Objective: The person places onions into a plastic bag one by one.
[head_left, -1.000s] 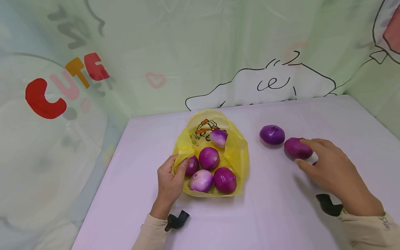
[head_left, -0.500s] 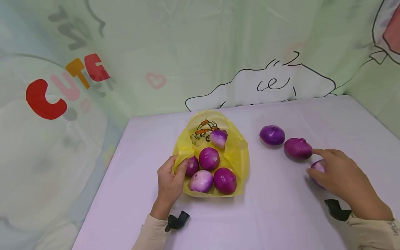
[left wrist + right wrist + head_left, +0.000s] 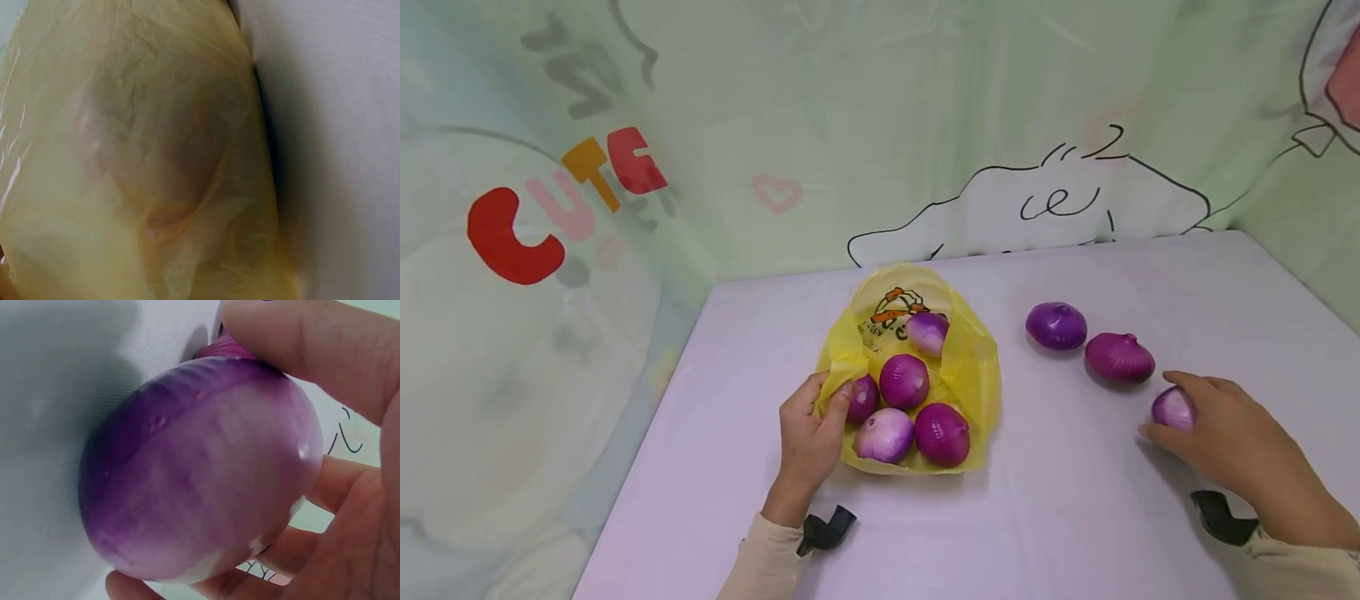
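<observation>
My left hand (image 3: 811, 427) pinches the left edge of a yellow plastic bag (image 3: 973, 375), which lies with its mouth toward me. Several purple onions sit inside, among them a glossy dark one (image 3: 942, 435) and a paler one (image 3: 885, 436). Yellow film (image 3: 62, 187) fills most of the left wrist view, a blurred round shape showing through. At the right, my right hand (image 3: 1240, 437) grips a purple-and-white onion (image 3: 206, 469) between thumb and fingers. The right wrist view shows the thumb on one side of it and fingers curled round the other; part is hidden.
Two more onions rest on the white table (image 3: 1037, 517) right of the bag: a violet one (image 3: 1056, 326) and a magenta one (image 3: 1120, 358) close together, just beyond my right hand. A printed curtain (image 3: 865, 125) stands along the table's back edge.
My right hand has moved right and toward me, from over the magenta onion to the purple-and-white onion, and has taken hold of it. My left hand and the bag have stayed put.
</observation>
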Available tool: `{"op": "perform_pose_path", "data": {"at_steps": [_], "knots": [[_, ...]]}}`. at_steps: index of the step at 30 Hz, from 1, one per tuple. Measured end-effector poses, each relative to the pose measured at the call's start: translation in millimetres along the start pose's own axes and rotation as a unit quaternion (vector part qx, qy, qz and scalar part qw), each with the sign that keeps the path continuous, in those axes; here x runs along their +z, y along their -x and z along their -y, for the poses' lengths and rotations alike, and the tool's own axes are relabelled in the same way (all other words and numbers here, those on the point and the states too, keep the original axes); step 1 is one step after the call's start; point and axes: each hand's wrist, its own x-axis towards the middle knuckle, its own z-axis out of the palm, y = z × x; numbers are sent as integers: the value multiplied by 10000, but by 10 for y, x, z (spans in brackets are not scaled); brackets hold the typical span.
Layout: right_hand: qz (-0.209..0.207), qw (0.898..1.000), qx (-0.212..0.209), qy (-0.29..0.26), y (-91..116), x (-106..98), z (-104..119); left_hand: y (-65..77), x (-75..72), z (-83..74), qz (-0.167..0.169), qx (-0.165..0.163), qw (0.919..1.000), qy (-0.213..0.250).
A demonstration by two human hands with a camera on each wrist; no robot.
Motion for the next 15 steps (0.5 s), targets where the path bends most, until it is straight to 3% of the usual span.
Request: {"op": "perform_pose_path", "data": {"at_steps": [15], "knots": [[-262, 9996, -87, -36, 24, 39, 12, 4, 4, -13, 21, -28, 10000, 18]]}}
